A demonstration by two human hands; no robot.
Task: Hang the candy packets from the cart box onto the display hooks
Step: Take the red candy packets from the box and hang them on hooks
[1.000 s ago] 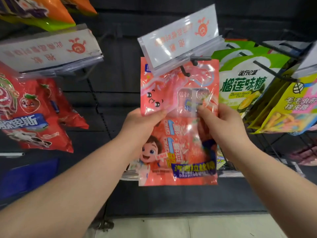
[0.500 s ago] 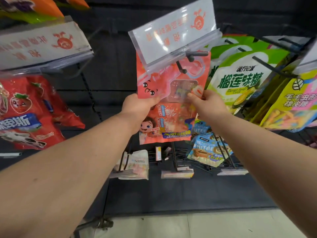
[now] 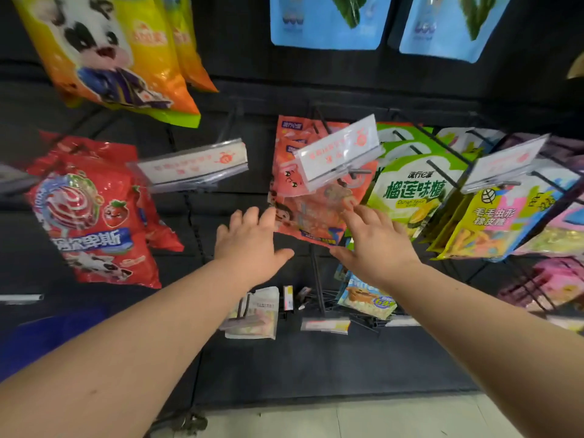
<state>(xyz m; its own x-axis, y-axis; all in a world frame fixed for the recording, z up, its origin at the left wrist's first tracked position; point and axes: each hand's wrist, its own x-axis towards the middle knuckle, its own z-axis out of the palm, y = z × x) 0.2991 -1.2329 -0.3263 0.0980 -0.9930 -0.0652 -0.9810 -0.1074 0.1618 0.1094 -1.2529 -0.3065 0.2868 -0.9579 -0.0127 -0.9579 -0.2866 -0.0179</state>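
A salmon-pink candy packet with a cartoon child hangs on a black display hook behind a clear price-tag holder. More packets of the same kind hang behind it. My left hand is spread flat with straight fingers, its fingertips at the packet's lower left edge. At the packet's lower right edge my right hand is also spread, its fingers straight and touching. Neither hand grips anything. The cart box is out of view.
Red lollipop bags hang at left beside another tag holder. Green durian candy packets and yellow gummy packets hang at right. Orange panda bags and blue packets hang above. Small packets hang on lower hooks.
The pink packet went onto the hook and both hands let go of it, opening and drawing back a little. The camera tilted upward, showing the upper row.
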